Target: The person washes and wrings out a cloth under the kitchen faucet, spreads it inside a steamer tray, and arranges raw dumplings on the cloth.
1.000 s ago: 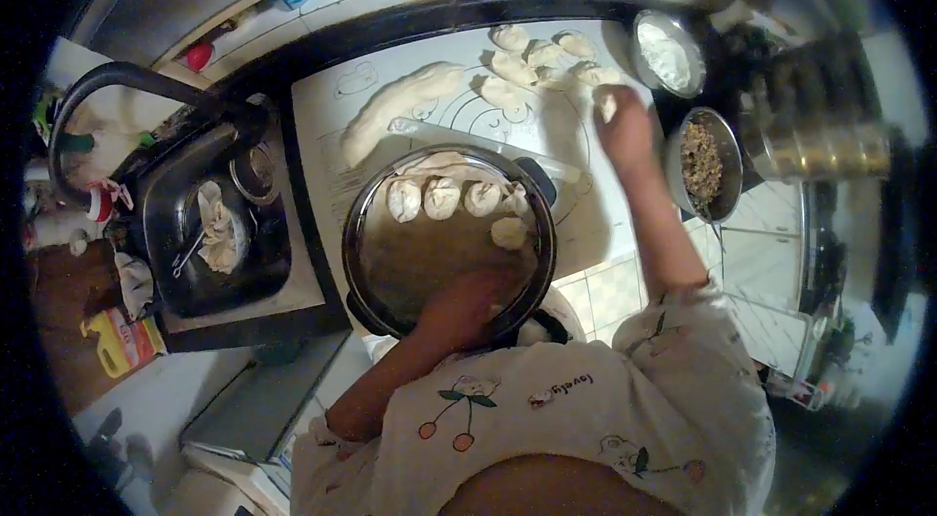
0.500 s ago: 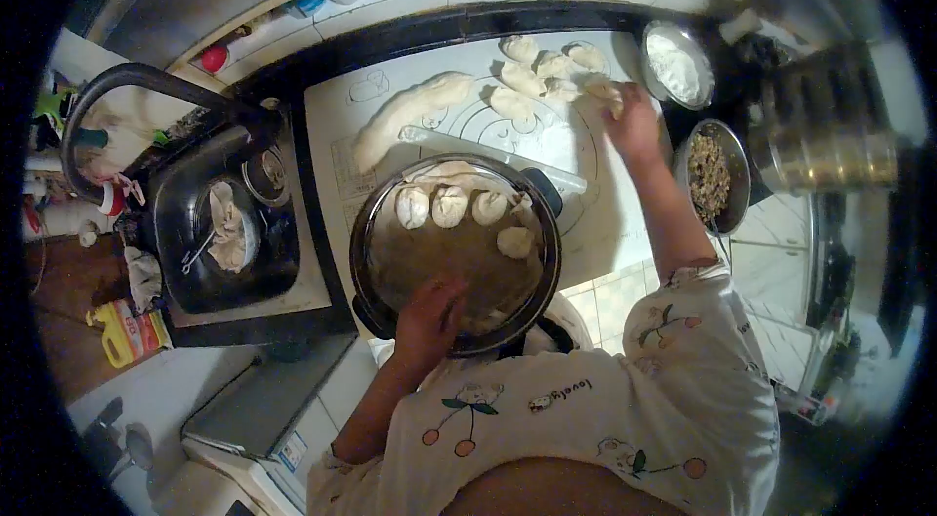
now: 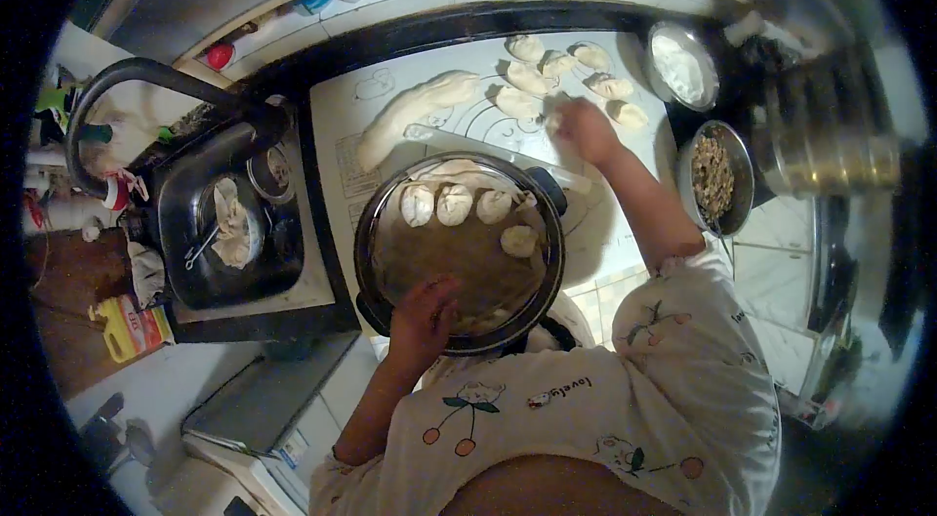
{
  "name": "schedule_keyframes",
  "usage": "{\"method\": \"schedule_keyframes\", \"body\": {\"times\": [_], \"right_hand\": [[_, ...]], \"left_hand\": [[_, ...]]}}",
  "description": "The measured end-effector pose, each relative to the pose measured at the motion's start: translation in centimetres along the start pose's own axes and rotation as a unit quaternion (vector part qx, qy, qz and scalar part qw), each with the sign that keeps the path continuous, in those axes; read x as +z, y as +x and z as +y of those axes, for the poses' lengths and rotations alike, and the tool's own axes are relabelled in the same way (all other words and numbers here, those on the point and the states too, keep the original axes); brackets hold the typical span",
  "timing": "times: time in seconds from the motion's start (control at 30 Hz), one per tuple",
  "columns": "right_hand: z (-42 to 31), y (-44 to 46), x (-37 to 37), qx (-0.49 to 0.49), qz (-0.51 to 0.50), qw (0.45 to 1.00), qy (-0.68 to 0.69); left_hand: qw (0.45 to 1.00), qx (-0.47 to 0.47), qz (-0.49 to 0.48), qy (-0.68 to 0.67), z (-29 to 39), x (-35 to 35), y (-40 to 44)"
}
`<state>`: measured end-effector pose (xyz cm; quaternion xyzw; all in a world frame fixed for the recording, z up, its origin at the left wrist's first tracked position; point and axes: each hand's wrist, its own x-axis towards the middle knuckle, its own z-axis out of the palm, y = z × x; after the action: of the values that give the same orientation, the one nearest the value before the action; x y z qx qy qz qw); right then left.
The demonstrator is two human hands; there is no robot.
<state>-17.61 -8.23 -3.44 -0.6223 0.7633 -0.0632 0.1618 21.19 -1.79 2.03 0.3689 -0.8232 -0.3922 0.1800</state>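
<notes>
My left hand [image 3: 424, 319] hovers over the lower left of a round dark pan [image 3: 559, 267], its fingers loosely apart and nothing seen in them. Along the pan's upper side lie several pale round dough pieces [image 3: 454, 205], with one more [image 3: 518, 242] at its right. My right hand [image 3: 584, 129] is over the white mat [image 3: 337, 116], its fingertips closed on a small dough piece [image 3: 554, 122]. Around it on the mat are several flattened dough pieces [image 3: 530, 77], two of them to its upper right. A long dough roll [image 3: 415, 110] lies at the mat's left.
A clear flat bar [image 3: 488, 153] lies behind the pan. To the right are a bowl of white powder [image 3: 677, 67], a bowl of chopped filling [image 3: 712, 176] and a stacked metal steamer [image 3: 825, 130]. The sink [image 3: 185, 267], with dishes and a black tap [image 3: 156, 73], is at left.
My right hand has let go of a dough piece at the mat's right and moved left, taking hold of another piece. My left hand has drawn back toward the pan's lower left.
</notes>
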Motion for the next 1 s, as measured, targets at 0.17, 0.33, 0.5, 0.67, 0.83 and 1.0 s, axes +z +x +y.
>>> {"method": "schedule_keyframes", "body": {"times": [0.17,0.33,0.5,0.67,0.83,1.0], "right_hand": [[1.8,-3.6,0.1,-0.108,0.025,0.994,-0.024],[3.8,-4.0,0.8,0.025,0.024,0.996,0.081],[-1.9,-5.8,-4.2,0.298,-0.012,0.764,0.572],[-8.1,-7.3,-6.8,0.113,-0.074,0.869,0.476],[-18.3,-8.5,-0.7,-0.085,-0.066,0.955,0.276],[-24.3,-7.6,6.7,-0.223,-0.019,0.969,0.106]], "left_hand": [[1.000,-0.005,-0.014,0.007,-0.6,-0.1,-0.2],[1.000,-0.002,-0.025,0.001,-0.8,-0.6,0.3],[0.999,0.040,0.015,-0.015,-0.7,-1.5,0.6],[0.995,0.029,0.097,0.008,-1.9,-2.4,0.0],[0.961,-0.021,0.271,-0.047,-4.1,-3.0,-0.6],[0.955,-0.045,0.292,-0.022,-3.8,-4.7,-1.4]]}}
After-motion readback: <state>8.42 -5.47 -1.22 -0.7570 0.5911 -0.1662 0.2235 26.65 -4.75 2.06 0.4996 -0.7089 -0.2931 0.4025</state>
